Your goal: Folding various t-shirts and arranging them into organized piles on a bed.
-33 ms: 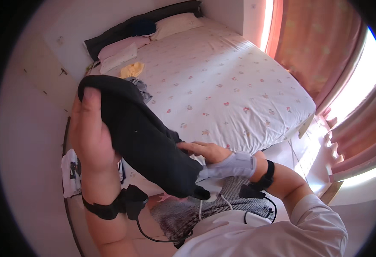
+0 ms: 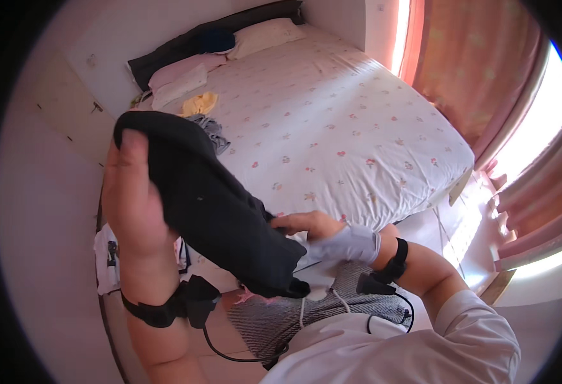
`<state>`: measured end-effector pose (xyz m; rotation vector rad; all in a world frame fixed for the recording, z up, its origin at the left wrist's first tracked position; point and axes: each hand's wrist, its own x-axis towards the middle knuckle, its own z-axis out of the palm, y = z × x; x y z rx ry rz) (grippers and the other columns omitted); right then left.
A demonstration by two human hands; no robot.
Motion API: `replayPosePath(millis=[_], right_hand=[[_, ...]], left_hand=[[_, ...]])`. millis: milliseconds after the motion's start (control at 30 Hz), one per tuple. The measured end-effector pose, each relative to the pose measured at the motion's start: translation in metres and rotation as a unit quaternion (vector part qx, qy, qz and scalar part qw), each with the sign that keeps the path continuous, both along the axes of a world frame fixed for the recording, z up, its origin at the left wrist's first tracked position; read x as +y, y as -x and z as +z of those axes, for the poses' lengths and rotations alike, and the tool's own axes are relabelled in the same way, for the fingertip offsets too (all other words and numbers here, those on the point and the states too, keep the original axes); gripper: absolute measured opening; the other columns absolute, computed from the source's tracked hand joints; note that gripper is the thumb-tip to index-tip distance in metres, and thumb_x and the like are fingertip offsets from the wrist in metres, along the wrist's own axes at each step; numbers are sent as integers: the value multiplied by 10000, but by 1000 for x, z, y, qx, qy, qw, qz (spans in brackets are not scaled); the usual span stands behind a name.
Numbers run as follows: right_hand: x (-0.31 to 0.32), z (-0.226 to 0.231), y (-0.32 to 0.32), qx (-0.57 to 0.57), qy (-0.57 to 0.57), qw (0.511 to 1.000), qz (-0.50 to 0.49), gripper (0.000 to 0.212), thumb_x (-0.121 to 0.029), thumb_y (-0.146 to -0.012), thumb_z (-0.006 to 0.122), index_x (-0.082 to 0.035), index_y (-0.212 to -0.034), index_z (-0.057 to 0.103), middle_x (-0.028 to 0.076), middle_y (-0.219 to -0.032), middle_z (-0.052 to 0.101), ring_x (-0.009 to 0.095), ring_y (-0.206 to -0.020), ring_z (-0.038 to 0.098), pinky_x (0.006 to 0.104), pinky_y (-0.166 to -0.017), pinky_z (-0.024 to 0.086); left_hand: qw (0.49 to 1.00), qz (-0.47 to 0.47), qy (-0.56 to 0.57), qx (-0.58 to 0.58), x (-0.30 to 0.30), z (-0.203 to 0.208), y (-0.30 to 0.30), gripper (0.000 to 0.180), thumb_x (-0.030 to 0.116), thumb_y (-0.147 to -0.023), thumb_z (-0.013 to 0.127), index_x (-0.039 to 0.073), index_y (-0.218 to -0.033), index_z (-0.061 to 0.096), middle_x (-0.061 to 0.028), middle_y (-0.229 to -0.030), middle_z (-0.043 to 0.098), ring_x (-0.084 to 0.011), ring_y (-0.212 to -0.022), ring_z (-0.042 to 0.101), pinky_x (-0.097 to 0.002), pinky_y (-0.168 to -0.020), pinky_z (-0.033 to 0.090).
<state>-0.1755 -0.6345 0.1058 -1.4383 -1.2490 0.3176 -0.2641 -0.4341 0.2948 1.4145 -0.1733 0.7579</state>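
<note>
A black cloth garment [image 2: 210, 205], its exact kind unclear, hangs slantwise in front of me above the bed's near left edge. My left hand [image 2: 130, 192] holds its upper end, the thumb over the cloth and the other fingers mostly hidden. Lower down, my right hand [image 2: 313, 225] grips the garment's right edge, fingertips partly behind the folds. Pale grey fabric [image 2: 345, 244] lies around my right wrist. A narrow black end [image 2: 299, 289] of the garment dangles at the bottom.
The bed [image 2: 357, 128] has a white floral sheet. Pillows [image 2: 265, 38], a yellow cloth [image 2: 199, 104] and a grey cloth [image 2: 212, 133] lie on it. Folded clothes [image 2: 107, 259] sit at its left edge. Pinkish curtains [image 2: 479, 70] hang right; a grey textured mat [image 2: 261, 326] lies below.
The fingers of my right hand have curled in closer at the garment's edge. My left hand and the cloth have shifted slightly left.
</note>
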Motion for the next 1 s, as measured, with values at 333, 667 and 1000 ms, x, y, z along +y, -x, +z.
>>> replayPosePath(millis=[333,667,1000], right_hand=[[-49,14,-108,509,-300,806,38,484,-464,-1001,426,-42,-1187,572,100,-1110,647,208,-966,632,374,-920,494],[-126,81,-164,389,-246,888,17,436,-432,-983,498,-40,-1162,562,104,-1197,590,124,-657,519,272,-772,483],[-68,125,-66,91,-56,991,-80,426,-277,-932,578,-57,-1289,500,44,-1089,576,106,-918,546,236,-856,436]], left_hand=[[996,31,-61,49,113,14,52,276,252,-1017,439,19,-1107,557,-107,-1010,652,-198,-870,652,-316,-806,518],[997,-52,13,48,124,3,22,236,199,-1005,478,18,-1125,568,-101,-1091,648,-202,-993,631,-333,-879,496],[972,-63,-220,48,41,41,-14,172,99,-950,539,-8,-1053,624,-41,-937,642,-114,-874,595,-251,-797,463]])
